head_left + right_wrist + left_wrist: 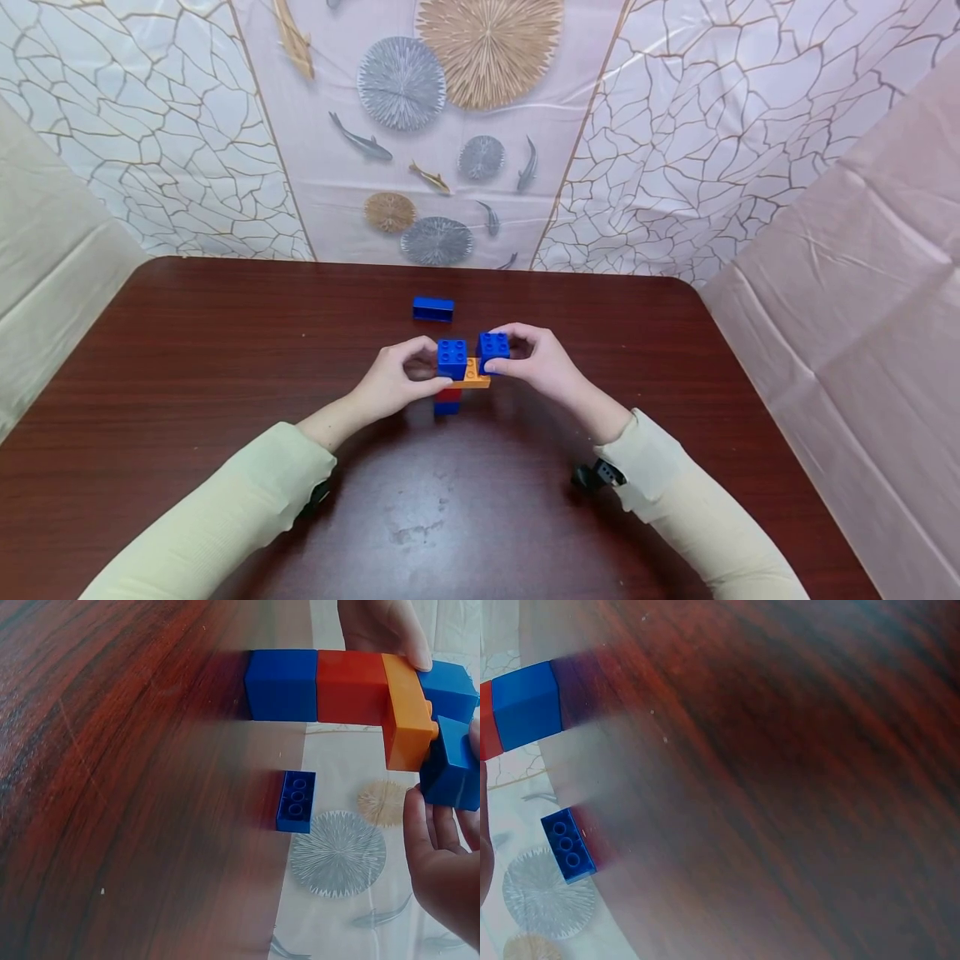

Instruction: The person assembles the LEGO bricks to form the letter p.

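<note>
Orange brick (405, 724) overhangs a red brick (349, 688). Left hand (388, 380) grips the upper blue brick (452, 361), probably for steadiness; right hand (545, 367) pinches a tilted blue brick (448, 766) beside it.

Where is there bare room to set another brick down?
Bare table lies between the left hand and the left edge, between the right hand and the right edge, and between the sleeves. The middle is crowded: both hands at the stack, a loose brick beyond.

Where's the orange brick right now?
In the head view, the orange brick is just below centre, between the left hand and right hand, directly atop the red block.
</note>
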Motion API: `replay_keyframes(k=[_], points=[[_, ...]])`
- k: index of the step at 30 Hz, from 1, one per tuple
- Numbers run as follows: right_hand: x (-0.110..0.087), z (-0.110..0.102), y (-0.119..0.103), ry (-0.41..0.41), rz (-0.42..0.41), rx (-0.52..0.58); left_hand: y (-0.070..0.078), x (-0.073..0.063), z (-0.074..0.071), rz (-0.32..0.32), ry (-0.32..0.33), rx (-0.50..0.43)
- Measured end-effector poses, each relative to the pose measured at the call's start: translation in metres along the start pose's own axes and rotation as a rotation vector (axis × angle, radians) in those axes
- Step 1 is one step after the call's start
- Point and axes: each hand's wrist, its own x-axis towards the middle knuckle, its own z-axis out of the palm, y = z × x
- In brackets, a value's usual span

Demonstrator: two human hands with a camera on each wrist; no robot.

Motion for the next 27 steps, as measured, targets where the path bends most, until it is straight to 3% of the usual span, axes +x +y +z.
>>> replay_keyframes(k=[13,27], points=[[-0.0043,0.0028,0.001,-0.011,-0.127,-0.115,-0.0028,-0.0002,0.0009,0.018,-0.005,-0.038],[-0.0064,0.0016,-0.0046,-0.009,-0.073,-0.142,-0.0046,0.001,0.0007,0.028,-0.007,-0.025]])
